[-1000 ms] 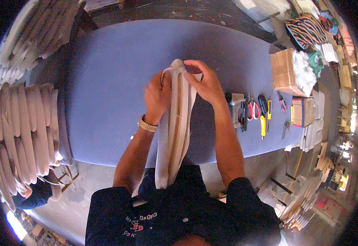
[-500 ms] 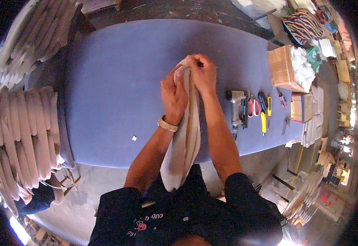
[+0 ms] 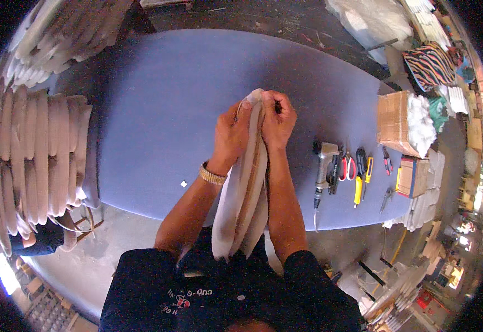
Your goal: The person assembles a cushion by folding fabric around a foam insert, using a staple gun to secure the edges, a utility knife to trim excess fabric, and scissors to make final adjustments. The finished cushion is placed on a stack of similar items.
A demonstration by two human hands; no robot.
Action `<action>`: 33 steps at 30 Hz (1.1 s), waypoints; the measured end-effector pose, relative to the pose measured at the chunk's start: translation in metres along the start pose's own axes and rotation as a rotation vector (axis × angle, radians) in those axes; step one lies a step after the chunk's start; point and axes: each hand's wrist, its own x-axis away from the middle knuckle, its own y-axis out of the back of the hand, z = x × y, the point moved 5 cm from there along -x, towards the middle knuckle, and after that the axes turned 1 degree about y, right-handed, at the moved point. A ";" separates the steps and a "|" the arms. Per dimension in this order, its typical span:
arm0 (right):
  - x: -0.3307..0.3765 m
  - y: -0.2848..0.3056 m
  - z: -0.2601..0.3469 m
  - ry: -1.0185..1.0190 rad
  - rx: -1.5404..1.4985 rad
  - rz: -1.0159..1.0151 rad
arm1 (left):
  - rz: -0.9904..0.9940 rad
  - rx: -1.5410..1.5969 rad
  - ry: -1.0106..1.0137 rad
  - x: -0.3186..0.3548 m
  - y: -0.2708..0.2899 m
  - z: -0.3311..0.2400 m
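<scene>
Both hands grip the upper end of a long beige padded fabric piece (image 3: 240, 205), which hangs toward my body above the near edge of the blue-covered table (image 3: 158, 122). A lengthwise opening runs along it, showing a brown strip inside. My left hand (image 3: 232, 135) is closed on the left side of the fabric, thumb near the tip. On the other side my right hand (image 3: 278, 122) pinches the edge with bent fingers. Exactly what lies between the fingertips is hidden. To the right of my right forearm lies a grey staple gun (image 3: 323, 160).
Beyond the staple gun lie red-handled scissors (image 3: 352, 169), a yellow-black knife (image 3: 358, 185), a yellow screwdriver (image 3: 368, 169) and pliers (image 3: 387, 160). A cardboard box (image 3: 392, 122) holds white stuffing (image 3: 420, 124). Similar padded pieces (image 3: 36, 149) are stacked at left. A white scrap (image 3: 184, 183) lies nearby.
The hands and the fabric piece sit slightly lower in the picture, and the piece's lower part has spread wider. Its opening shows more. The surroundings shifted as the view turned.
</scene>
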 end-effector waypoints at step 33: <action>0.045 -0.017 -0.012 -0.158 -0.710 0.056 | -0.205 -0.018 -0.230 0.038 -0.001 -0.001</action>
